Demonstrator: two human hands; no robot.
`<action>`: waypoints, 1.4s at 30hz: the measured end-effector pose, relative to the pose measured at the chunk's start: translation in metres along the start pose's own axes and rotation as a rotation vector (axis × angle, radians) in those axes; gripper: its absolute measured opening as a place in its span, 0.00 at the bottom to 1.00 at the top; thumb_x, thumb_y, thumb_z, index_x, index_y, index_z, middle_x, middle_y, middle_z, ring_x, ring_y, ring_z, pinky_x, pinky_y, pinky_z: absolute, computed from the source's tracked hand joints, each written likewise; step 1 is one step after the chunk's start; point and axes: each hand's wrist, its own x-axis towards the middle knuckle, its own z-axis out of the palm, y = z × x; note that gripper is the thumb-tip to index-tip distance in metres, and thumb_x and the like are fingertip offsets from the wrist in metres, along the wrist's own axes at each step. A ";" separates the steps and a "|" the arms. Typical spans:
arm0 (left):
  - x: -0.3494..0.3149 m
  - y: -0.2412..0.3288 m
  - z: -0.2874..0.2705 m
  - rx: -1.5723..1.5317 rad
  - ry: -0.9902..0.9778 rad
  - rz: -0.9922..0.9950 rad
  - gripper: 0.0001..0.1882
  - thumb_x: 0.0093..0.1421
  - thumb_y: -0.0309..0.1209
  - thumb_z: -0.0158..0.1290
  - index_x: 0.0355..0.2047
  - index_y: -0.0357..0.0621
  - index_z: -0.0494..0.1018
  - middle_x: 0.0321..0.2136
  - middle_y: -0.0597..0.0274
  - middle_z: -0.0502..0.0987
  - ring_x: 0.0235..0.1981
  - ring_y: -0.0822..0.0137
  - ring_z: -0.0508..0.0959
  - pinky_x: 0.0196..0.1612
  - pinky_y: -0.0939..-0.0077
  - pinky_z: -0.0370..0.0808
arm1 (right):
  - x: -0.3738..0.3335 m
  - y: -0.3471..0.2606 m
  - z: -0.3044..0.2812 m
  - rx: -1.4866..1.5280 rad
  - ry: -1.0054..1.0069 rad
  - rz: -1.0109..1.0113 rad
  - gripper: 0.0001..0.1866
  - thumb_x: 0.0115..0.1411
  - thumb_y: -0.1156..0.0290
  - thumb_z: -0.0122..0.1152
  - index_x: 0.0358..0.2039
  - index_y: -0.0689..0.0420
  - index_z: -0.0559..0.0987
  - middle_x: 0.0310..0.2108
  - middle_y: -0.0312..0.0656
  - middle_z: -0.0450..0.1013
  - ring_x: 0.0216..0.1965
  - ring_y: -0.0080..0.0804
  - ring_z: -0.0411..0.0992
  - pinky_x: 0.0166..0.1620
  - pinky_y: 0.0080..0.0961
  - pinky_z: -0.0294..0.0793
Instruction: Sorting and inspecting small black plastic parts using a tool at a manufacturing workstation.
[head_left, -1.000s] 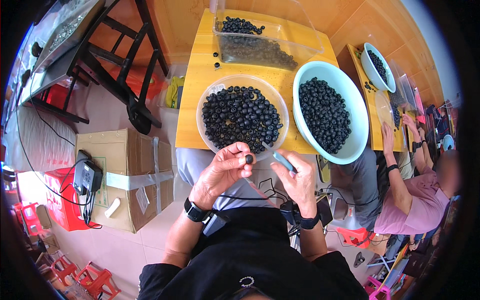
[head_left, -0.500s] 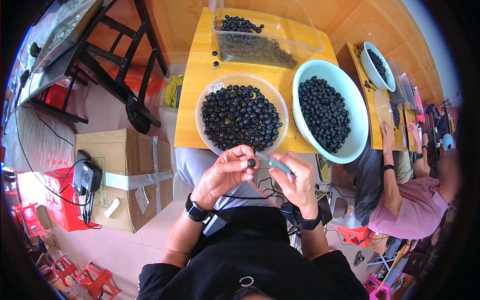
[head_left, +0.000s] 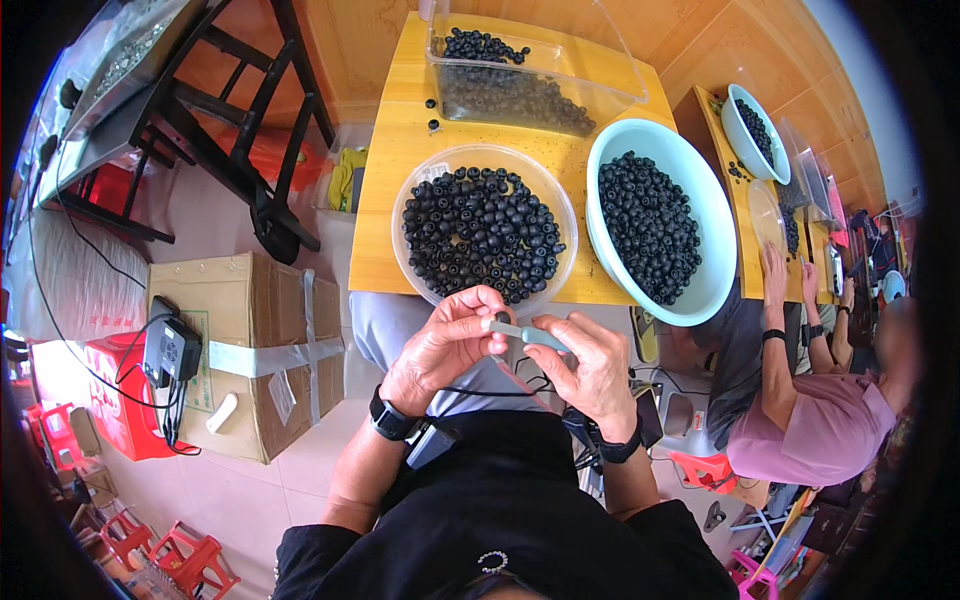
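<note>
My left hand [head_left: 440,345] pinches a single black bead [head_left: 502,317] between thumb and fingers, just off the near edge of the table. In my right hand [head_left: 597,368] is a small knife [head_left: 541,339] with a grey-blue handle, its short pale blade pointing left and lying against the bead. Part of the bead is hidden behind the blade and fingertips. Just beyond my hands, a round clear shallow tray [head_left: 572,215] holds many loose black beads [head_left: 485,235]. To its right stands a light blue basin [head_left: 716,275] full of similar beads.
A clear plastic box [head_left: 630,85] with more beads stands at the back of the yellow table [head_left: 385,150]. On the left are a taped cardboard box [head_left: 270,410] and a black wooden stool [head_left: 240,140]. A person in pink [head_left: 815,430] works at another table on the right.
My right hand has turned the knife so its blade now lies across the bead's front. My left hand keeps hold of the bead. The person on the right has shifted their arms.
</note>
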 end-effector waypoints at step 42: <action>-0.005 -0.003 0.008 0.202 -0.017 -0.179 0.15 0.56 0.19 0.56 0.42 0.43 0.66 0.40 0.60 0.76 0.36 0.72 0.78 0.39 0.79 0.80 | 0.002 0.003 0.020 0.893 -0.134 0.392 0.07 0.57 0.72 0.62 0.32 0.62 0.79 0.21 0.33 0.67 0.24 0.15 0.65 0.25 0.16 0.62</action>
